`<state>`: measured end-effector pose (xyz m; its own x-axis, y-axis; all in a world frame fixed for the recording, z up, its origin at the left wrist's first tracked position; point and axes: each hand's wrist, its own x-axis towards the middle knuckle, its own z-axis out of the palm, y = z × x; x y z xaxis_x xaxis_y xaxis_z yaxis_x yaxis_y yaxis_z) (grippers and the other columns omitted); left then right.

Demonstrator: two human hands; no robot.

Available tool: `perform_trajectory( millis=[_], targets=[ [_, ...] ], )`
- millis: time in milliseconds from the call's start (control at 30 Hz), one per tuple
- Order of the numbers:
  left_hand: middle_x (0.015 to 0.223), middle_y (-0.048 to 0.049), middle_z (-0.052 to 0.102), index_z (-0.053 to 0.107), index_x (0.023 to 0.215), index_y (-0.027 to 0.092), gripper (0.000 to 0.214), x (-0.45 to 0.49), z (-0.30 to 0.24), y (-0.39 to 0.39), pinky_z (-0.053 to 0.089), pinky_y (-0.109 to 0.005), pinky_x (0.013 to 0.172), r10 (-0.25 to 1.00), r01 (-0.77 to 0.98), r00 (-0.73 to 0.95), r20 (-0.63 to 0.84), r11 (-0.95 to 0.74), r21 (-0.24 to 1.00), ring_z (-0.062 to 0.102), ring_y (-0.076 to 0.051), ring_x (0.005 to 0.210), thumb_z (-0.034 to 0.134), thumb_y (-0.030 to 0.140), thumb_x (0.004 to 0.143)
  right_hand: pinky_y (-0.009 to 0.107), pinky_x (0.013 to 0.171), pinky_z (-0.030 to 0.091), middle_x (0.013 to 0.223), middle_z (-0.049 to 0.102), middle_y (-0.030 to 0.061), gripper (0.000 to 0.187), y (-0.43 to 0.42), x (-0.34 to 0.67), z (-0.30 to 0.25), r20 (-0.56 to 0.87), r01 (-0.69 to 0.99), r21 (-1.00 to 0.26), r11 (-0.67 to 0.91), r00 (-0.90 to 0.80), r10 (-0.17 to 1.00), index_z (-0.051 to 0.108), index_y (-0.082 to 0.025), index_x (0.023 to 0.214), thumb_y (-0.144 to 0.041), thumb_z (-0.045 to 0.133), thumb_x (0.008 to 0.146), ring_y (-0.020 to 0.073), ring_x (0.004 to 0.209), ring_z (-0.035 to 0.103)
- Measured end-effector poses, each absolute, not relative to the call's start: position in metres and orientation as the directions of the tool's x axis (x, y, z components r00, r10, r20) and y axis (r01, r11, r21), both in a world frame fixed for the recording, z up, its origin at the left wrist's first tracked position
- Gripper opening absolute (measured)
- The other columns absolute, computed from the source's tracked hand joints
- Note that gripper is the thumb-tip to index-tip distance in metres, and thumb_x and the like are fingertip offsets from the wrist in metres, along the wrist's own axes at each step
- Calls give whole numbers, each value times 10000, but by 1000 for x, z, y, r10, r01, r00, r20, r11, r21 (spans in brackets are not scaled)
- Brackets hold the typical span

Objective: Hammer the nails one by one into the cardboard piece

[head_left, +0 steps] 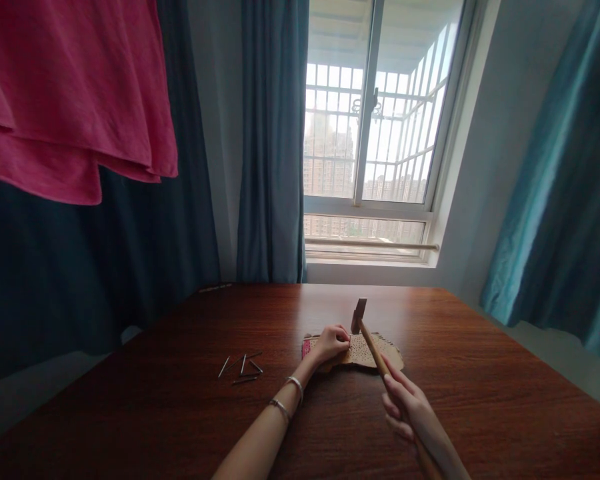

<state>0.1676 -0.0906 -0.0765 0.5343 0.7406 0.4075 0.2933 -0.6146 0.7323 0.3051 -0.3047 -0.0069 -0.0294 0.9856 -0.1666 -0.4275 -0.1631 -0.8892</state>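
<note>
A tan, ragged-edged piece (360,357), probably cardboard, lies on the table, dotted with small dark holes and pink at its left end. My left hand (331,343) rests on its left part, with thumb and forefinger pinched on a thin upright nail, mostly hidden by the fingers. In my right hand (405,403) is a hammer (373,348), gripped by its wooden handle. The metal head is raised just above and right of the left fingertips, apart from them. Several loose nails (243,364) lie to the left of the left forearm.
The brown wooden table (170,413) reaches back to the wall below a window (365,133). Blue curtains (273,147) hang at its sides. A pink cloth (75,93) hangs at the upper left, and a small pale strip (215,288) lies at the table's back left corner.
</note>
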Motion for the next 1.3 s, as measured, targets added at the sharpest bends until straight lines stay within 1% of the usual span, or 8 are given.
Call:
perform_trajectory(
  millis=[133, 267, 367, 500, 667, 833, 1033, 1300],
  targets=[
    [819, -34, 637, 695, 721, 133, 145, 168, -77, -91, 437, -207, 658, 758, 317, 527, 384, -595, 738, 571, -126, 714, 571, 188, 669, 106, 225, 189, 438, 405, -104, 858, -306, 304, -7, -186, -434, -882, -183, -38, 982, 145, -265, 1417, -440, 611, 718, 16, 240, 253],
    [824, -37, 631, 690, 719, 129, 135, 168, -77, -91, 434, -206, 662, 752, 303, 529, 392, -599, 741, 570, -126, 721, 575, 177, 668, 108, 228, 176, 439, 406, -103, 849, -304, 303, -4, -154, -439, -884, -159, -46, 987, 169, -276, 1411, -457, 616, 713, 15, 239, 248],
    [827, -36, 626, 690, 723, 130, 134, 168, -75, -92, 431, -207, 665, 756, 317, 531, 382, -595, 738, 567, -127, 727, 576, 176, 670, 104, 244, 165, 428, 399, -102, 851, -302, 302, -6, -135, -423, -897, -133, -26, 991, 196, -243, 1409, -457, 628, 708, 9, 248, 238],
    [805, -24, 616, 692, 728, 134, 137, 168, -74, -94, 420, -197, 634, 764, 343, 530, 369, -591, 730, 555, -115, 699, 576, 185, 675, 98, 262, 135, 407, 381, -105, 889, -302, 301, -10, -164, -423, -894, -150, -4, 987, 217, -187, 1405, -453, 656, 679, 5, 266, 222],
    [819, -36, 629, 695, 724, 128, 140, 168, -76, -92, 427, -207, 659, 749, 307, 528, 400, -608, 733, 565, -126, 720, 577, 169, 662, 103, 262, 136, 418, 378, -109, 871, -305, 303, -6, -163, -421, -894, -153, -12, 987, 214, -225, 1404, -456, 650, 686, 4, 264, 205],
    [809, -40, 633, 698, 723, 130, 147, 167, -77, -92, 434, -220, 670, 754, 325, 526, 394, -606, 726, 567, -135, 717, 573, 176, 659, 101, 263, 149, 421, 371, -108, 849, -304, 306, -3, -155, -419, -897, -143, -5, 988, 218, -255, 1400, -454, 645, 693, 5, 271, 199],
    [811, -37, 635, 697, 728, 130, 147, 168, -80, -90, 431, -213, 667, 735, 286, 528, 426, -626, 725, 571, -130, 714, 574, 176, 660, 102, 258, 151, 420, 381, -101, 837, -302, 306, -4, -172, -394, -903, -170, -31, 985, 191, -218, 1410, -446, 610, 722, 10, 264, 222],
    [808, -32, 627, 691, 726, 130, 136, 169, -82, -88, 428, -204, 651, 720, 264, 532, 446, -641, 720, 570, -123, 707, 580, 178, 665, 100, 260, 153, 424, 377, -100, 775, -298, 303, -13, -131, -388, -914, -120, 3, 991, 213, -195, 1405, -415, 581, 759, 7, 274, 205]
  ],
)
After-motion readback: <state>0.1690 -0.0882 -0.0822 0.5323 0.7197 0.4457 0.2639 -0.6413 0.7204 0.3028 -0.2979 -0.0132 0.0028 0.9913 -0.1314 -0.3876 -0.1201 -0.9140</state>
